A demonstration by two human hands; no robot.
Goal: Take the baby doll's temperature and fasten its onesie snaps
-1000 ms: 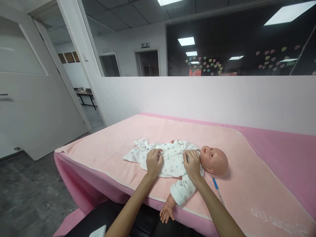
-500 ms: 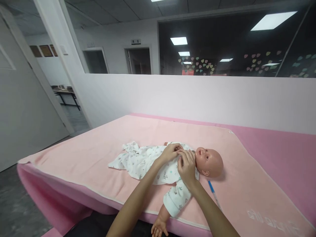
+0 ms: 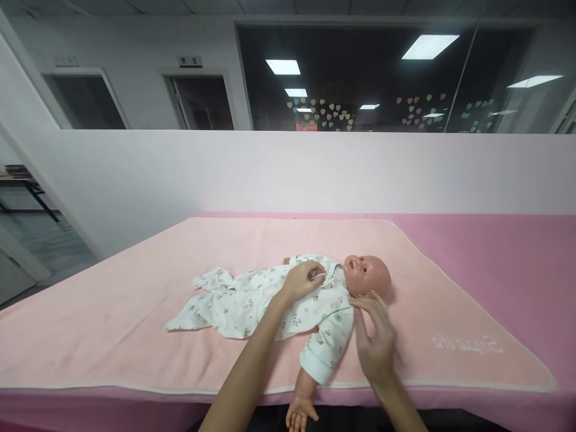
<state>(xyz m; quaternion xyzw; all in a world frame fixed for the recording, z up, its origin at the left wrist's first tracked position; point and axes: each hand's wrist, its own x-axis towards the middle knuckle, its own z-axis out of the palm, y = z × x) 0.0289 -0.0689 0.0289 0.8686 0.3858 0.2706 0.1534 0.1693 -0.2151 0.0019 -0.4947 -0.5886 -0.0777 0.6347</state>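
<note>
A baby doll (image 3: 366, 275) lies on its back on the pink blanket, head toward the right. It wears a white printed baby outfit (image 3: 252, 300), whose long lower part spreads flat to the left. My left hand (image 3: 305, 281) rests at the chest with its fingers curled together on the front edge of the cloth. Beside the doll's neck and near shoulder is my right hand (image 3: 377, 336), fingers apart and slightly blurred, the fingertips close to the collar. The doll's near arm (image 3: 302, 399) reaches over the front edge of the bed.
The pink blanket (image 3: 112, 336) covers a bed with a darker pink surface (image 3: 508, 264) on the right. Behind it runs a low white wall (image 3: 315, 174) with glass above. A doorway with a table (image 3: 27, 180) is at the left.
My right hand has moved from the chest toward the doll's neck and shoulder, its fingers opening. My left hand stays at the chest. The view turned right; the blue-tipped stick is out of sight.
</note>
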